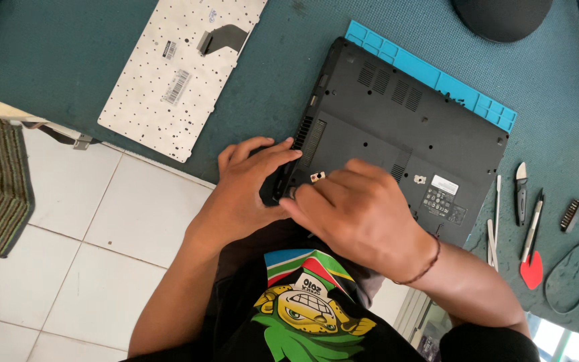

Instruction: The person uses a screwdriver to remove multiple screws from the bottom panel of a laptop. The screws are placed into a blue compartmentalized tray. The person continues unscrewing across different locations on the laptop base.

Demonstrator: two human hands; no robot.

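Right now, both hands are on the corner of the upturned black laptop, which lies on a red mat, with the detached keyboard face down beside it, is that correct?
Not quite: the mat under the laptop is blue, not red, as the head view shows. The rest holds: the left hand and right hand are at its corner, and the keyboard lies face down beside it.

- Teal-topped work table (68, 60)
- White keyboard panel lying face down (181, 70)
- Blue silicone mat (430, 74) under black laptop (403, 134)
- Slim pry tools (531, 214), red triangular pick (532, 269)

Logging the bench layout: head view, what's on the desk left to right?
White keyboard, underside up → left hand → right hand on the black laptop, underside up → hand tools → bit holder.
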